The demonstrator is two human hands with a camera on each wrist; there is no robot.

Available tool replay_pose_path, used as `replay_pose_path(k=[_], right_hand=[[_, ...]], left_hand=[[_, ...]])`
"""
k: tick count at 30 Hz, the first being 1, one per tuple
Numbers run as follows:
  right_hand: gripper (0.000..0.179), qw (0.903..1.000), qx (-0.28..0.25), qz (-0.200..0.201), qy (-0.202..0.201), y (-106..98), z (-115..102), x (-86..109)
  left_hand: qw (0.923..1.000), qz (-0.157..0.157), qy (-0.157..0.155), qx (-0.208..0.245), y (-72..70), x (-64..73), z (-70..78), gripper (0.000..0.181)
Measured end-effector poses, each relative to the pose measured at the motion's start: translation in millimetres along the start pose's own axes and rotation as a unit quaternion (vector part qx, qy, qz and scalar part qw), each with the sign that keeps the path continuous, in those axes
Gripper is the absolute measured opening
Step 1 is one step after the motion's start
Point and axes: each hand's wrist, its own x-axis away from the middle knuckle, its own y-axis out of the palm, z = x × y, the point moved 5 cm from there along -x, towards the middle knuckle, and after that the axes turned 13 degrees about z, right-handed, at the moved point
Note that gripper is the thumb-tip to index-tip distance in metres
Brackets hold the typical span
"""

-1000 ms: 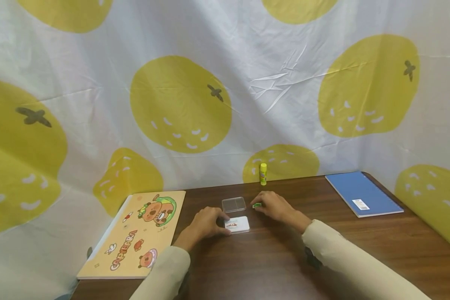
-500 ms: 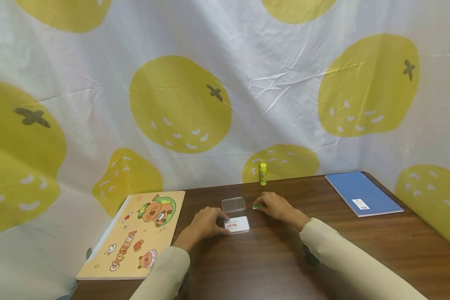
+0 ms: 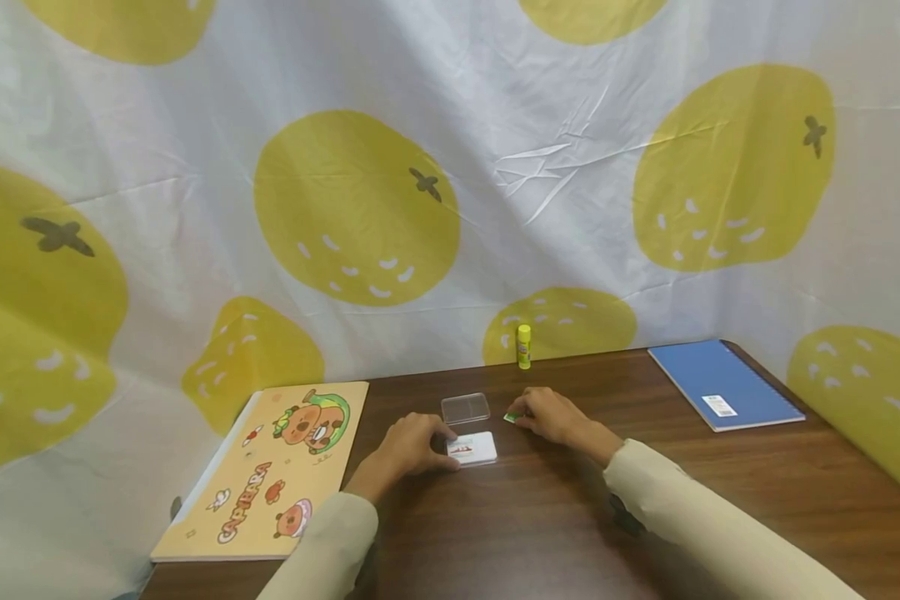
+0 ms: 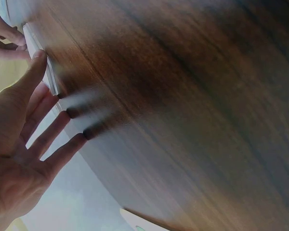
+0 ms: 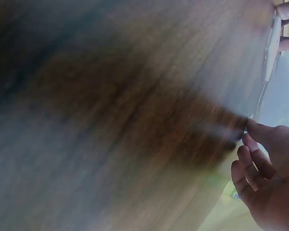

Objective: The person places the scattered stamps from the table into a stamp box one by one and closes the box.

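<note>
My left hand (image 3: 412, 446) holds a flat clear plastic case (image 3: 482, 450) by its left end, thumb at the near edge and forefinger at the far one. White contents with a small red print fill the case. In the left wrist view the thumb rests along the case edge (image 4: 50, 77), the other fingers spread out. To the right, my right hand (image 3: 549, 412) pinches a small green and white piece (image 3: 510, 417) between thumb and forefinger, low over the table; its kind is too small to tell. A transparent lid (image 3: 465, 408) lies just behind the case.
A yellow glue stick (image 3: 523, 347) stands upright by the back edge of the brown table (image 3: 495, 533). On the left lies a yellow capybara folder (image 3: 262, 475). A blue notebook (image 3: 720, 375) lies at the back right. A lemon-printed curtain (image 3: 555, 192) hangs behind.
My right hand has drawn slightly nearer and its fingers have come together on the green piece, which is now turned at a slant. The left hand and the case stay in place.
</note>
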Motion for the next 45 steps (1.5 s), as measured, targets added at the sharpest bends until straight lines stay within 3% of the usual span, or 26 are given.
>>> replay_pose_path(k=[16,25,32,45], right_hand=[[0.021,0.9991,0.002,-0.018,-0.039,-5,-11,9.3],[0.013,0.9987,0.026,-0.043,-0.006,-9,-12,9.9],[0.010,0.9984,-0.002,-0.057,-0.001,-13,-14,10.1],[0.024,0.9968,-0.016,-0.019,-0.076,-18,-17,8.8]], left_hand=[[1.0000,-0.003,-0.006,0.003,-0.9,-0.4,1.2,0.045],[1.0000,-0.004,-0.005,0.006,-1.5,-1.3,2.2,0.045],[1.0000,-0.007,-0.003,0.001,0.2,-2.1,0.7,0.044],[0.9999,-0.008,-0.010,0.008,-0.8,-1.0,1.4,0.044]])
